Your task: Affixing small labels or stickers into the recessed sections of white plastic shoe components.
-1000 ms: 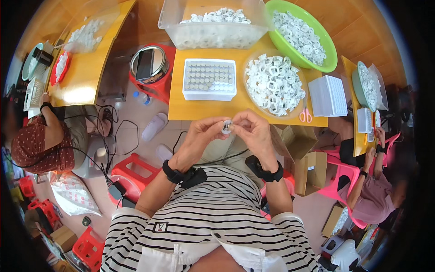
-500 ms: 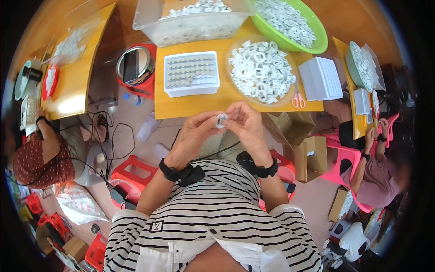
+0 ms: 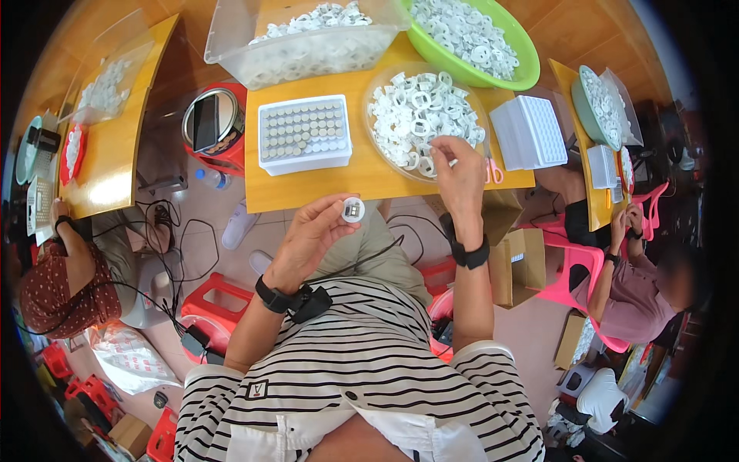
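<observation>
My left hand (image 3: 314, 235) is in front of the table's near edge, its thumb and fingers closed on a small round white plastic part (image 3: 353, 209). Small dark and metallic squares show in that part's middle. Over the near right side of a clear round tray (image 3: 375, 138) is my right hand (image 3: 462, 185), thumb and forefinger bent and apart. White shows in the gap between them; whether it is a loose piece or the tray's contents is unclear. The tray is heaped with white plastic ring-shaped parts (image 3: 423, 112).
A white box (image 3: 304, 163) with rows of round pieces stands left of the tray. Behind are a clear bin (image 3: 300, 61) and a green basin (image 3: 526, 77) of white parts. Pink scissors (image 3: 494, 171) and stacked white trays (image 3: 531, 135) lie to the right. People sit at tables either side.
My right hand has let go of the round part and moved right and forward to the tray. My left hand keeps the part, now turned face up. The view has shifted slightly.
</observation>
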A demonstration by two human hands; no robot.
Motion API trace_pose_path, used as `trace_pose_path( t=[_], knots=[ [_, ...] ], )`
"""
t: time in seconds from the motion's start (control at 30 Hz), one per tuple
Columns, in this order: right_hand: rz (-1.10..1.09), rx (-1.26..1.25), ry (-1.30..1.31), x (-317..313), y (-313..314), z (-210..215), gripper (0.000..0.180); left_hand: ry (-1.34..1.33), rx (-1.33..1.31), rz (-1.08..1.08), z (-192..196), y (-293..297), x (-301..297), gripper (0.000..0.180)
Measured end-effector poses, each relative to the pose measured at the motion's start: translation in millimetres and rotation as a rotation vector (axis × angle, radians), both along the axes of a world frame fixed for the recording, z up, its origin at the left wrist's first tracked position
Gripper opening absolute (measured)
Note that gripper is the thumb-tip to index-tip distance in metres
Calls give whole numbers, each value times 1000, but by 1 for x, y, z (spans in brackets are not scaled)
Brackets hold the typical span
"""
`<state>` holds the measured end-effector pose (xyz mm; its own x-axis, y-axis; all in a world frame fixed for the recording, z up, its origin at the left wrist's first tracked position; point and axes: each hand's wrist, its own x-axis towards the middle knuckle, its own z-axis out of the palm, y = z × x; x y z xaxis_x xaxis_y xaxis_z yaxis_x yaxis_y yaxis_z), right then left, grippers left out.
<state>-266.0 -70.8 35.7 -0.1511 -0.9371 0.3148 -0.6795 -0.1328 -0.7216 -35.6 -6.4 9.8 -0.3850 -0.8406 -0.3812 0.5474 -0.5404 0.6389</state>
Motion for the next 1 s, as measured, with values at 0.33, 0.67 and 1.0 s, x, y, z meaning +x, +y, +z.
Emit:
trace_pose_path(
  t=[0.33, 0.67, 1.0],
  knots=[
    [92, 18, 421, 20, -27, -31, 15, 10, 42, -6, -5, 5, 4, 27],
    [87, 99, 340, 14, -29, -23, 13, 29, 52, 24, -6, 4, 7, 28],
    [266, 329, -531, 24, -12, 8, 9, 70, 82, 52, -4, 5, 9, 29]
  ],
)
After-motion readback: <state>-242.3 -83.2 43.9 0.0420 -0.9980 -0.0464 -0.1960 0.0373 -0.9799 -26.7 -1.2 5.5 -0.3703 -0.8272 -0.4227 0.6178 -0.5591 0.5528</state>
